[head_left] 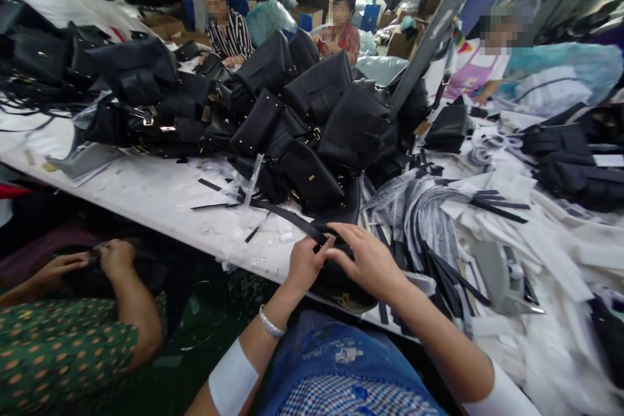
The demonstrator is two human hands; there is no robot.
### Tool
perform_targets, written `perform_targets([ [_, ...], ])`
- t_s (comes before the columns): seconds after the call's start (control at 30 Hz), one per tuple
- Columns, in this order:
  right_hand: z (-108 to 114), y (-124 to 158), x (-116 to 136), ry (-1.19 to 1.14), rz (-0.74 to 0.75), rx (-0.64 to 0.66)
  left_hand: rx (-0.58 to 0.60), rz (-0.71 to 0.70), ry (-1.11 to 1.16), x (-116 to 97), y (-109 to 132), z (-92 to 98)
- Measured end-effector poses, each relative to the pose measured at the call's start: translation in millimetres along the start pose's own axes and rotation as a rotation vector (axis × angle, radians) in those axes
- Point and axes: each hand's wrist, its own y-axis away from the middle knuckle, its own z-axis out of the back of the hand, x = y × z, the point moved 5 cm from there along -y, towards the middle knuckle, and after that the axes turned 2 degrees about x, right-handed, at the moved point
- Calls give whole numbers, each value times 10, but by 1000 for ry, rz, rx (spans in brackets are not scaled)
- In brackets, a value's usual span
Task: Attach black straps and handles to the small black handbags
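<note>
My left hand pinches the end of a black strap that runs away across the white table. My right hand lies over a black bag at the table's near edge, fingers curved and touching the strap end beside my left thumb. The bag is mostly hidden under both hands. A bracelet sits on my left wrist.
A large heap of black handbags fills the table's middle. Loose black straps and white paper wrappings lie to the right. A co-worker's hands hold something dark at the lower left. Three other people sit at the far side.
</note>
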Motion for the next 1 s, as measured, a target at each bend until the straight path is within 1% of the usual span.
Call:
perform_targets([
  [0.07, -106, -28, 121, 16, 28, -9, -12, -11, -185, 41, -6, -88],
  [0.13, -201, -77, 128, 34, -22, -30, -24, -21, -305, 68, 0, -159],
  [0.2, -225, -121, 62, -33, -100, -63, -22, -39, -315, 56, 4, -188],
  [0.23, -206, -134, 19, -114, -135, -84, -17, -55, -277, 32, 2, -185],
  [0.3, -122, -135, -72, -370, -194, -148, 5, -104, -154, -52, -11, -156],
  [0.37, -14, -106, -177, -714, -248, -258, 24, -124, -34, -139, -33, -111],
  [0.43, 59, -57, -300, -1040, -301, -377, 44, -112, 34, -203, -54, -83],
  [0.47, 75, -28, -365, -1166, -325, -427, 51, -101, 48, -224, -62, -79],
  [0.53, 71, 40, -499, -1328, -376, -502, 64, -81, 40, -248, -70, -94],
  [0.67, 29, 200, -743, -1444, -448, -639, 141, -72, -74, -238, -68, -199],
  [0.8, 88, 287, -855, -1427, -405, -700, 187, -57, -110, -178, -80, -260],
  [0.9, 163, 322, -887, -1464, -439, -704, 218, -54, -109, -134, -90, -275],
  [1.0, 194, 355, -850, -1512, -502, -624, 209, -57, -138, -100, -83, -284],
])
